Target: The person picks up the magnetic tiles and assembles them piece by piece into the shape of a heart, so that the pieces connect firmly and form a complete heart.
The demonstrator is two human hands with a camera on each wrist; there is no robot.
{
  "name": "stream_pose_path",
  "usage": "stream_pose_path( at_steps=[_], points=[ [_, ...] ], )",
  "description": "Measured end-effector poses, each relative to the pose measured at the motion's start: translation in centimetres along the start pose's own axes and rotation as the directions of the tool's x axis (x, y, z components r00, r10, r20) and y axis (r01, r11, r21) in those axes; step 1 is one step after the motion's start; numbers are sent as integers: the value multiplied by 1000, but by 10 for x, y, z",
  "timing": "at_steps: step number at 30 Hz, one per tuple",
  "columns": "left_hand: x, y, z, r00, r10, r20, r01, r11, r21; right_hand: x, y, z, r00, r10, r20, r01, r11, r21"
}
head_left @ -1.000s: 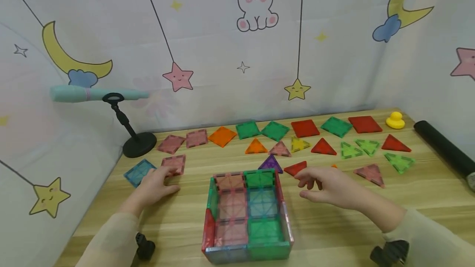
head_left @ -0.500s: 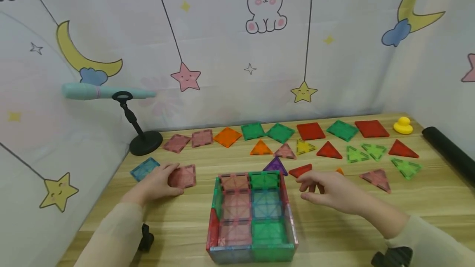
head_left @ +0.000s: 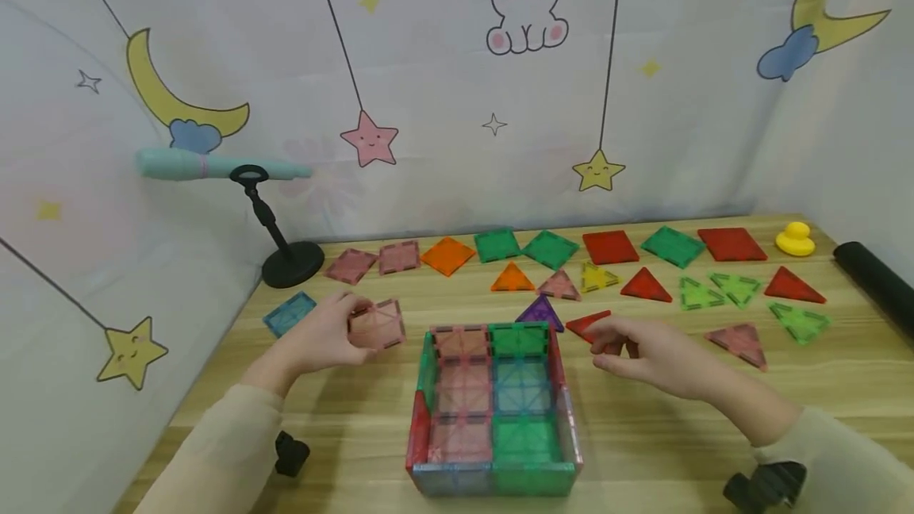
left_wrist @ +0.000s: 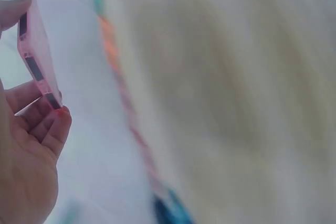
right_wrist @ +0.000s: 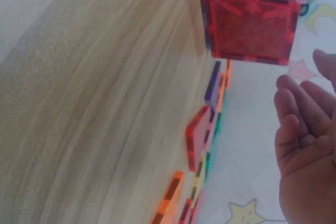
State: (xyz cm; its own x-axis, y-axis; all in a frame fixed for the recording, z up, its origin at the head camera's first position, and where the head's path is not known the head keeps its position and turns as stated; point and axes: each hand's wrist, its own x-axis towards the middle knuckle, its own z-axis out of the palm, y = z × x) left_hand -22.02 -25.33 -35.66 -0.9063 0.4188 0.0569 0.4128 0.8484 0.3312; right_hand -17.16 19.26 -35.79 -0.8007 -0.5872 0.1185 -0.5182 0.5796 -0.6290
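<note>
My left hand pinches a pink square magnetic tile by its edges, left of a tile box. In the left wrist view the tile is edge-on between the thumb and fingers. The open-topped box has a floor of pink, blue and green square tiles and walls one tile high. Right of the box, my right hand hovers with loosely curled fingers, overlapping a red triangle tile in the head view. Nothing is between its fingers in the right wrist view, where a red wall tile appears.
Square tiles, including an orange one, and triangles, including a purple one, lie towards the back. A blue tile lies left. A black stand holds a mint-coloured stick. At right are a yellow duck and a black tube.
The left hand has taken hold of the pink square tile, raised it and brought it right, towards the box. The right hand stays about where it was beside the box. The head view has shifted.
</note>
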Motion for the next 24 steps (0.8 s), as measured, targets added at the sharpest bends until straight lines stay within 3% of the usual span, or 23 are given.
stream_pose_path(
  at_steps=[3,6,9,12,17,19,21,24],
  points=[
    [3,36,-9,986,162,-32,-163,986,-26,1,1,-2,1000,4,-1,-4,1000,-6],
    [5,65,-9,950,311,-20,-312,950,-13,3,0,0,1000,-12,0,12,1000,-5],
    [10,82,-1,921,390,13,-390,921,7,3,1,3,1000,-11,12,11,1000,2],
    [13,89,8,912,408,41,-410,912,27,2,2,5,1000,-5,15,5,1000,10],
    [14,86,17,917,394,59,-397,917,48,0,1,4,1000,4,10,-4,1000,12],
    [13,83,16,932,357,62,-358,934,1,0,1,4,1000,5,8,-6,1000,12],
    [12,74,13,957,285,48,-281,957,-68,-1,1,3,1000,4,7,-4,1000,14],
    [10,45,6,996,93,18,-89,987,-136,-3,3,3,1000,5,6,-5,1000,18]
  ],
)
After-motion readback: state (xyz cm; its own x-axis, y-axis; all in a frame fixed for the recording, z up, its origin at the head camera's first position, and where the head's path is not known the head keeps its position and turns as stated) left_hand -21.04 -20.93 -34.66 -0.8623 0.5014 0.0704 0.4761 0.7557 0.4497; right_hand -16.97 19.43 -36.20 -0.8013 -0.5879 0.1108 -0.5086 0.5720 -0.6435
